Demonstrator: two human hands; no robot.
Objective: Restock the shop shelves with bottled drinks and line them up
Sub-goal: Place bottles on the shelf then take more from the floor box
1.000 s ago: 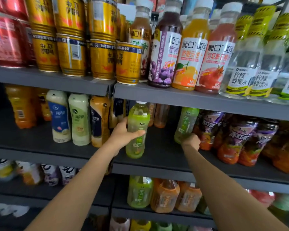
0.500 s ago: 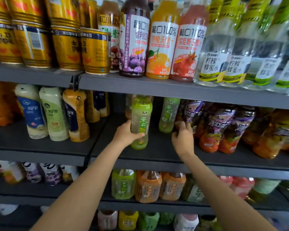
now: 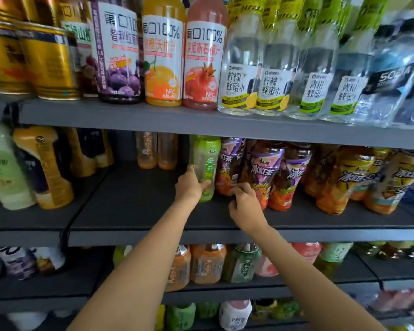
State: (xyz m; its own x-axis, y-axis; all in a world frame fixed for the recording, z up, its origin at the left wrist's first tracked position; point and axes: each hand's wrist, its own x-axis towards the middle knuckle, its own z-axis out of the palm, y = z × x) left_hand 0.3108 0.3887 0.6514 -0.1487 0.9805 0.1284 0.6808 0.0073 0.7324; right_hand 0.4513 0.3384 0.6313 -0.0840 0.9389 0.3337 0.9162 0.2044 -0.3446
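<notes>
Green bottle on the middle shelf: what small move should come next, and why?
Probably let go and draw the left hand back. It grips the green bottle, which stands upright on the shelf right beside the purple-labelled bottles, so it looks placed. The right hand rests at those bottles' base, perhaps ready to straighten the row.

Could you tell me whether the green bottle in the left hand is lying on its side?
No, the green bottle stands upright on the middle shelf, with the left hand gripping its lower part.
</notes>
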